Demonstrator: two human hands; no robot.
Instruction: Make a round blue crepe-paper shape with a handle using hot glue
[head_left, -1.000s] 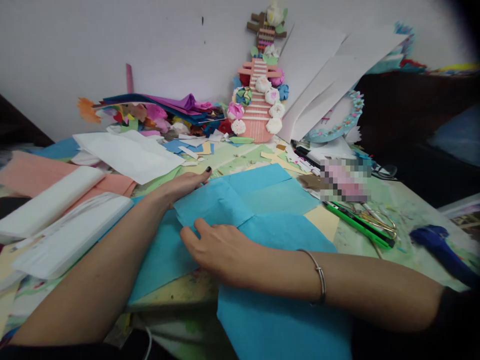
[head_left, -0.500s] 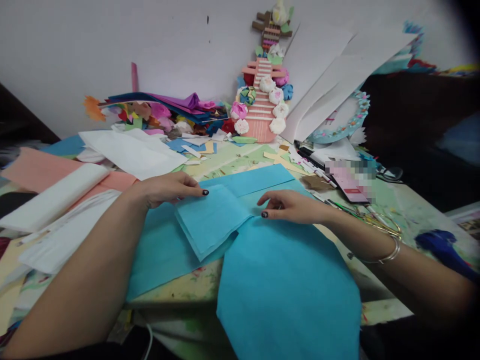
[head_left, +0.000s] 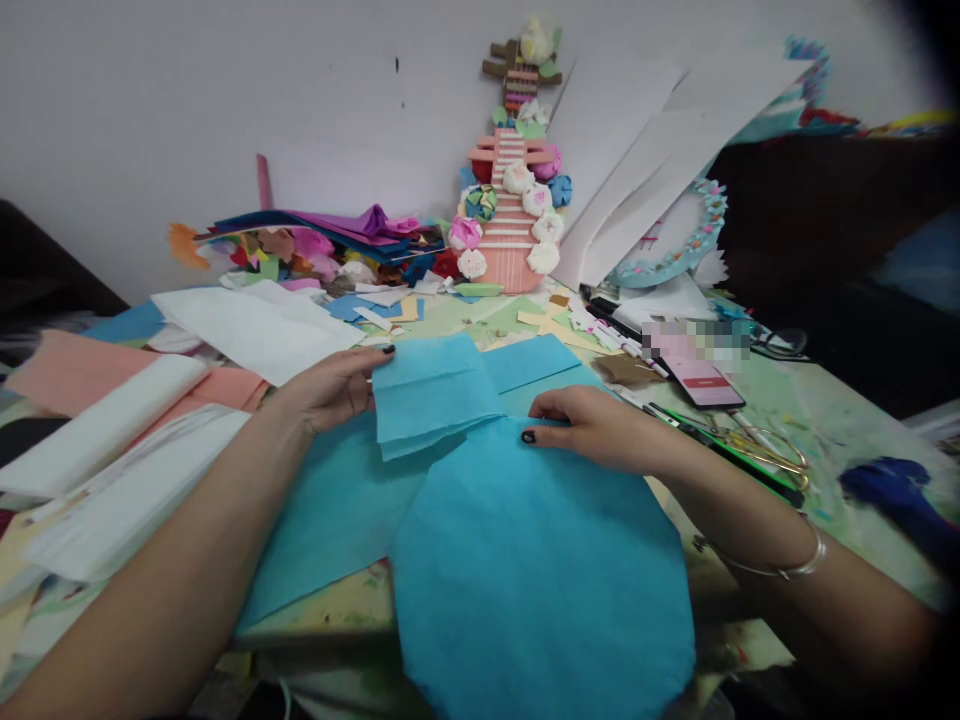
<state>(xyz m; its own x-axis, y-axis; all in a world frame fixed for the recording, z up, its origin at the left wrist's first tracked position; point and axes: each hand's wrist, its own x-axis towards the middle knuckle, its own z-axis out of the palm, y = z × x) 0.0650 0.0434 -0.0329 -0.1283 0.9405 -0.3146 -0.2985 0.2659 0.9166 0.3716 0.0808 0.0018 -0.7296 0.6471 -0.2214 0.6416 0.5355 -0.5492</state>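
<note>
A folded square of light-blue tissue-like paper (head_left: 431, 390) is tilted above the table, its layers parting along the lower edge. My left hand (head_left: 337, 388) grips its left edge, thumb on top and fingers partly behind. A large rounded blue sheet (head_left: 544, 560) hangs over the table's front edge. At its top edge, my right hand (head_left: 589, 425) pinches the paper between thumb and curled fingers. The square and the rounded sheet meet just left of that hand; whether they are one piece I cannot tell. Beneath lies a flat blue sheet (head_left: 322, 520).
White folded paper (head_left: 142, 490) and salmon paper (head_left: 67, 370) lie at left. On the right are a phone (head_left: 705, 380), a green cutter (head_left: 765, 480), gold-handled scissors (head_left: 780, 455) and a dark-blue object (head_left: 892, 495). A flower-covered paper instrument (head_left: 510, 220) leans on the wall.
My right hand has moved from the folded square rightward to the rounded sheet's top edge and closed there. The square has been lifted and turned in my left hand; the rounded sheet has shifted left.
</note>
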